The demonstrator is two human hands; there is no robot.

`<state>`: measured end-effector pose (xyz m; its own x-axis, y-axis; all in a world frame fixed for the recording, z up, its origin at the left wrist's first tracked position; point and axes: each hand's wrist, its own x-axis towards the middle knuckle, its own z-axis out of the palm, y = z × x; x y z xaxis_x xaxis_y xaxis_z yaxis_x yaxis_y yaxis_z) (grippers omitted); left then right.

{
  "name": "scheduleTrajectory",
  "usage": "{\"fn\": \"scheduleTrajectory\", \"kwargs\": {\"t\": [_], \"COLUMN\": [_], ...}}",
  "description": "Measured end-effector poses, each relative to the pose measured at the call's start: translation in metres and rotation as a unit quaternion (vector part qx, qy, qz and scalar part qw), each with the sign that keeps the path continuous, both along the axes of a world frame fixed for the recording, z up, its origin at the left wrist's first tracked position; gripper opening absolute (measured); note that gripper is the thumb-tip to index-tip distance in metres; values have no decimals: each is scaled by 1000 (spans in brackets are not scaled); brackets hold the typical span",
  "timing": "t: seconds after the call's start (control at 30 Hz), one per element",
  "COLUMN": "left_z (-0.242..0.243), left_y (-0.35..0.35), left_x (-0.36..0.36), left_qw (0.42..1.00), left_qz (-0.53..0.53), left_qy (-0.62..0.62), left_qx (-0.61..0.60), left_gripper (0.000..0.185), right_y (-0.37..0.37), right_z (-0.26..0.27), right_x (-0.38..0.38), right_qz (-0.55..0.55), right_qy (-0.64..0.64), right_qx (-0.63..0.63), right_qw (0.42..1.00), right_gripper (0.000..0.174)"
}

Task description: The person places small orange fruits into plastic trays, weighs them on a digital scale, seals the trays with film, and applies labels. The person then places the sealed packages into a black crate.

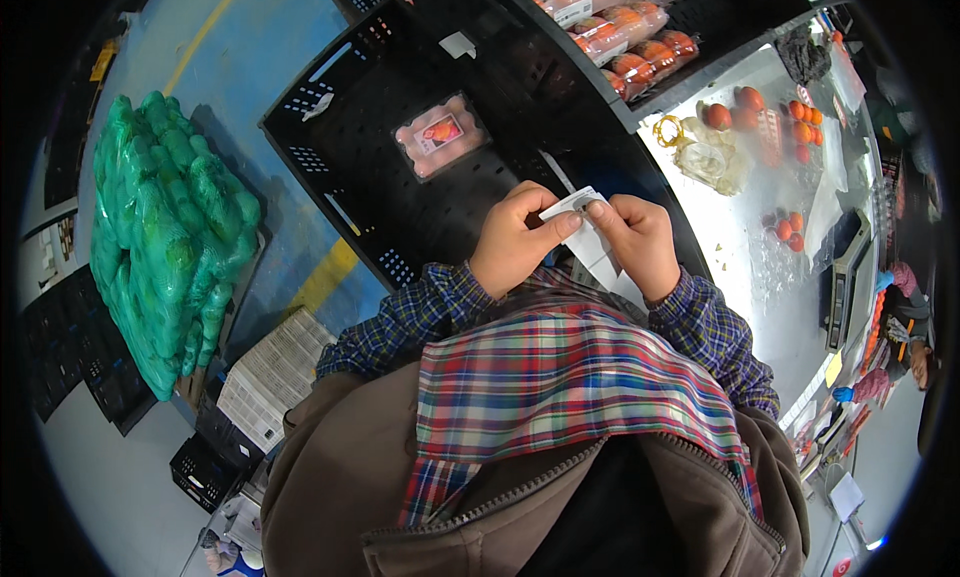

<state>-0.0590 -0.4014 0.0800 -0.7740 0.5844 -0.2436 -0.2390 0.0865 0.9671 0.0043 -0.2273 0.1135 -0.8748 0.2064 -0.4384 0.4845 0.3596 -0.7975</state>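
Both of my hands pinch a strip of white paper labels (592, 241) in front of my chest. My left hand (514, 239) grips its upper left edge between thumb and forefinger. On the other side, my right hand (641, 239) has its thumb pressed near the strip's top corner. The strip's lower end hangs towards my plaid apron. Beyond my hands is a black plastic crate (345, 119). Inside it lies a clear-wrapped pack of round fruit (441, 136) bearing a picture label. A white paper scrap (458, 45) lies farther back in the crate.
At upper right, another crate (720, 48) holds several wrapped packs of tomatoes (645, 61). A lit worktable (720, 224) with loose tomatoes (791, 228) and a scale (847, 284) stands right. Green net sacks (172, 239) are piled left. A co-worker (904, 337) is far right.
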Motion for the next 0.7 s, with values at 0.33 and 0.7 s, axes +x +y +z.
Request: {"fn": "scheduleTrajectory", "kwargs": {"t": [0.33, 0.7], "left_z": [-169, -338], "left_y": [-60, -49], "left_x": [-68, -154], "left_qw": [849, 621], "left_qz": [52, 560], "left_qy": [-495, -529], "left_qx": [179, 145], "left_gripper": [33, 52], "right_y": [-22, -5], "right_z": [-60, -69], "right_x": [-28, 2], "right_qz": [-57, -133], "right_qy": [-19, -108], "right_qx": [-86, -127], "right_qw": [994, 977], "right_gripper": [23, 23]}}
